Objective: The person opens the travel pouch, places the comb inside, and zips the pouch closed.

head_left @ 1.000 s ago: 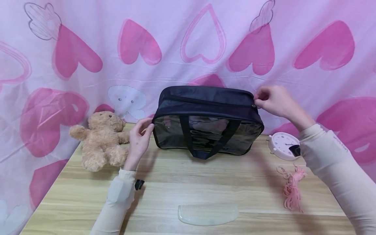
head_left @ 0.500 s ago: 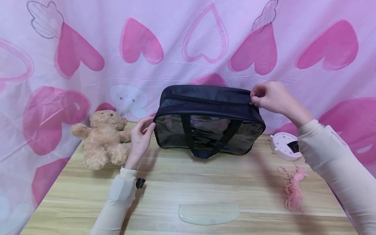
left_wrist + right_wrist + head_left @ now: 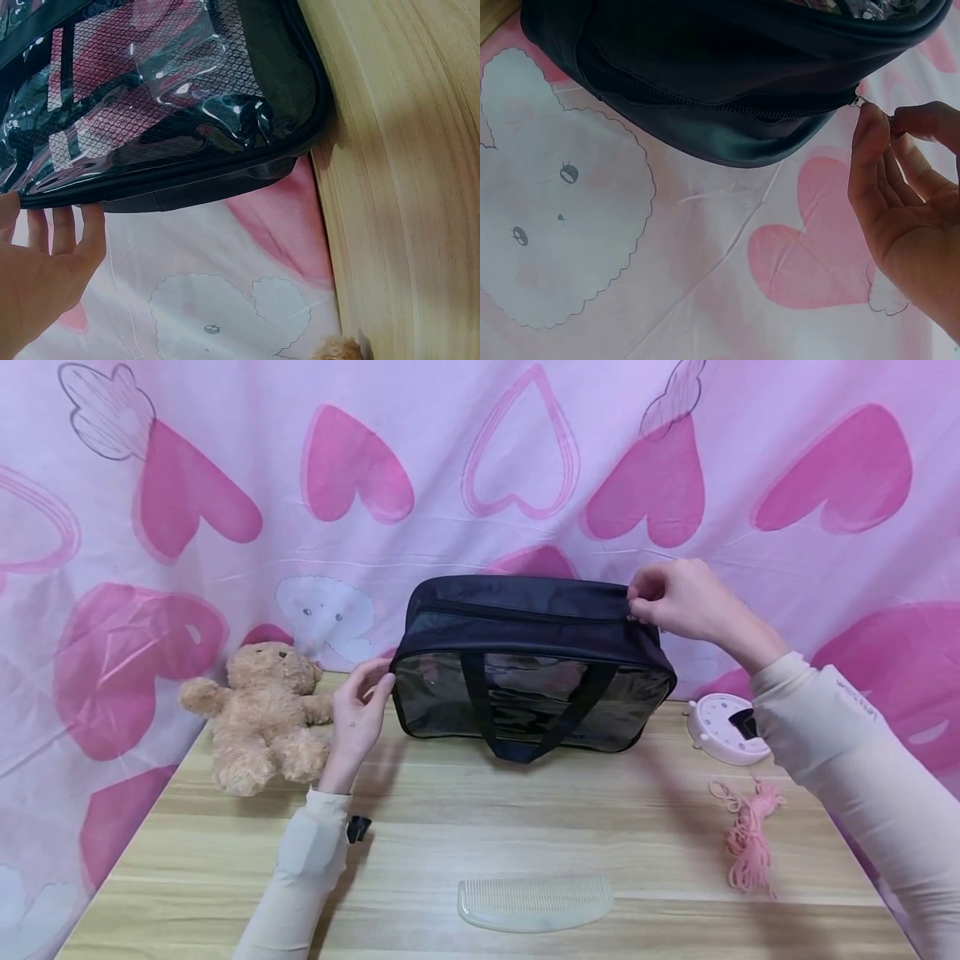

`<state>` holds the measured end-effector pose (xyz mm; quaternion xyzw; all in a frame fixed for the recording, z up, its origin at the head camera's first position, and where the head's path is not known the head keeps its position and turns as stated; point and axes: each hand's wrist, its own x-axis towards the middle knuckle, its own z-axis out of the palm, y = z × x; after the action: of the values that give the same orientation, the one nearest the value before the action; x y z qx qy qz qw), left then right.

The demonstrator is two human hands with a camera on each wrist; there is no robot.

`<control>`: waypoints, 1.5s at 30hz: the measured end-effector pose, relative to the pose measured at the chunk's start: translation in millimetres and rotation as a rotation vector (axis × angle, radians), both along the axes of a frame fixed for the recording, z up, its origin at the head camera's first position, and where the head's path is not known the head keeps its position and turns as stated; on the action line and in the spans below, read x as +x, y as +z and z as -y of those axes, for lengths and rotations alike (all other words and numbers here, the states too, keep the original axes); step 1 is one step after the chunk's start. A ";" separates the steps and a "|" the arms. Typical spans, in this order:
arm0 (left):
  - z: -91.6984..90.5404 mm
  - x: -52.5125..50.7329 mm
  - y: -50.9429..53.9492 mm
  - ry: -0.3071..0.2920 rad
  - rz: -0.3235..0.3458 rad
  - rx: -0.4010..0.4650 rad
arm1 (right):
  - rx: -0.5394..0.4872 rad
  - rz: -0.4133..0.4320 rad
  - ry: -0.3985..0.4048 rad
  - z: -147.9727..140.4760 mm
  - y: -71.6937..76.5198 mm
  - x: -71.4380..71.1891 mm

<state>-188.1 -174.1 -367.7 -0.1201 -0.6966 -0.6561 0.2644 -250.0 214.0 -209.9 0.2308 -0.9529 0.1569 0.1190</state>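
Note:
A black bag (image 3: pixel 525 635) with clear front panels and a strap handle stands at the back of the table. My left hand (image 3: pixel 357 710) holds the bag's left edge, thumb in front and fingers behind. That edge also shows in the left wrist view, under the left hand (image 3: pixel 52 262). At the bag's upper right, my right hand (image 3: pixel 682 602) pinches the zipper pull (image 3: pixel 860 100) between thumb and forefinger. The zipper (image 3: pixel 705 105) runs along the bag's top; its pull is mostly covered by the fingers in the head view.
Left of the bag sits a brown teddy bear (image 3: pixel 266 718). A pale comb (image 3: pixel 536 903) lies near the front of the wooden table (image 3: pixel 420 810). On the right are a pink bundle of cord (image 3: pixel 750 839) and a white clock (image 3: pixel 723 727). A heart-patterned curtain (image 3: pixel 442 443) hangs behind.
My right hand has moved a short way left along the bag's top with the zipper pull. The left hand has stayed on the left edge.

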 end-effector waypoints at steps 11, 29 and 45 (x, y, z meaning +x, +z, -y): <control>5.9 2.3 -2.2 0.007 -0.016 0.008 | 0.018 -0.034 0.095 23.3 6.1 -3.9; 10.5 5.7 -2.8 0.006 -0.018 -0.003 | 0.017 -0.047 0.195 73.1 16.1 -3.2; 11.5 6.6 -2.9 -0.017 0.000 -0.009 | 0.066 -0.007 0.261 103.4 23.5 -11.0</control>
<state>-181.5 -185.5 -370.6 -0.1273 -0.6986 -0.6550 0.2583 -261.1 110.6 -186.4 0.3571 -0.9190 0.1388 0.0935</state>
